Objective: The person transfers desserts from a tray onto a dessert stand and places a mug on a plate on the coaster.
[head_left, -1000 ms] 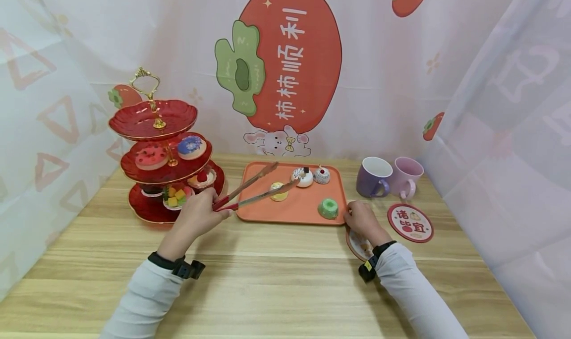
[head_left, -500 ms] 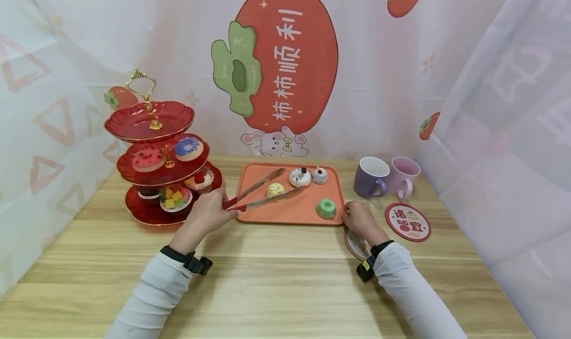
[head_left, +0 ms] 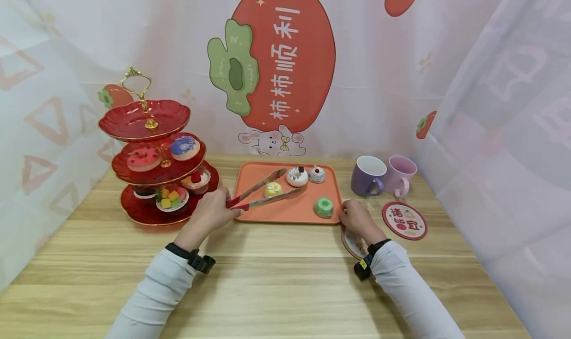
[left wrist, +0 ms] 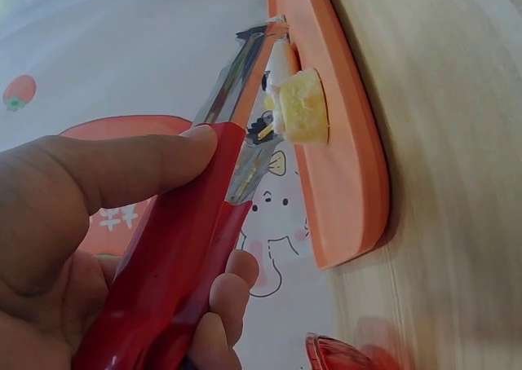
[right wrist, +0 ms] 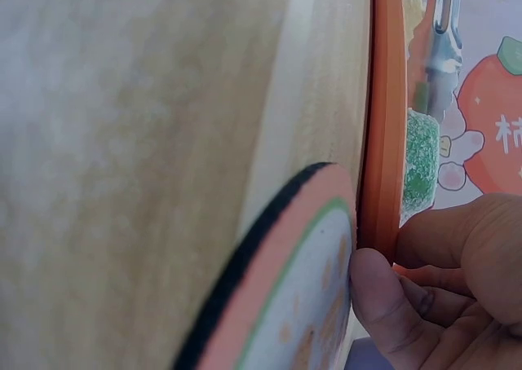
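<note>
- The left hand (head_left: 207, 216) grips the red handles of the tongs (left wrist: 179, 240), thumb along one side and fingers curled round the other
- The arms of the tongs stand well apart, reaching over the orange tray (head_left: 285, 213); in the head view the yellow cake (head_left: 273, 191) shows between them, though I cannot tell whether they touch it
- The right hand (head_left: 359, 219) pinches the tray's rim near its front right corner
- Also on the tray: a white doughnut (head_left: 296, 178), a small cake with a cherry (head_left: 317, 175) just beside it, and a green cake (head_left: 323, 208) near the right hand
- One coaster (head_left: 351, 244) lies on the table (head_left: 276, 289), partly hidden by the right hand
- A purple mug (head_left: 366, 180) and a pink mug (head_left: 398, 175) stand right of the tray, a red cake stand (head_left: 127, 123) left of it
</note>
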Tool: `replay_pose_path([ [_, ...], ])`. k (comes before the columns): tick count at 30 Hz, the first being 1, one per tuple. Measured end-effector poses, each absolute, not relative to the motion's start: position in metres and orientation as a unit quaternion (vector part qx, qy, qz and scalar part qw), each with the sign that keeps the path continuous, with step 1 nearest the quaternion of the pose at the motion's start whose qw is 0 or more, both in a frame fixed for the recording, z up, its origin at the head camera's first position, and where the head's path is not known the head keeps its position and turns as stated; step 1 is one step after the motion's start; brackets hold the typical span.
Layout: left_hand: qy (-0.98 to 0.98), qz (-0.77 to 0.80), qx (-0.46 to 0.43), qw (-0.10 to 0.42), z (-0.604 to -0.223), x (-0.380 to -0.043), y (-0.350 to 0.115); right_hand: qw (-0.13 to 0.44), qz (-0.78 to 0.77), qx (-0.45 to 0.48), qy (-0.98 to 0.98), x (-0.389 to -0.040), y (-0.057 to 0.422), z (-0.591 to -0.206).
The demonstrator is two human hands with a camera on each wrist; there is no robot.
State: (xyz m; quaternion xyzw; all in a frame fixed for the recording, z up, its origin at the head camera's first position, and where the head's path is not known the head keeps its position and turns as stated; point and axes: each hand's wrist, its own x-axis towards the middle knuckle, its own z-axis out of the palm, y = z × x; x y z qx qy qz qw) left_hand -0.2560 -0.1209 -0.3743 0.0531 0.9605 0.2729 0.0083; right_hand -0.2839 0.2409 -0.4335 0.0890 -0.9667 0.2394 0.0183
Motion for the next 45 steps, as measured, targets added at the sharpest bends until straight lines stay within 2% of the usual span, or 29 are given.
replay_pose_path([
  [21,0.958,0.282,0.036,0.044,-0.37,-0.271,-0.11,0.017,0.241,0.09,-0.966,-0.283,0.239,-0.431],
  [45,0.966,0.255,0.044,0.009,-0.382,-0.273,-0.103,0.023,0.237,0.091,-0.967,-0.283,0.24,-0.431],
])
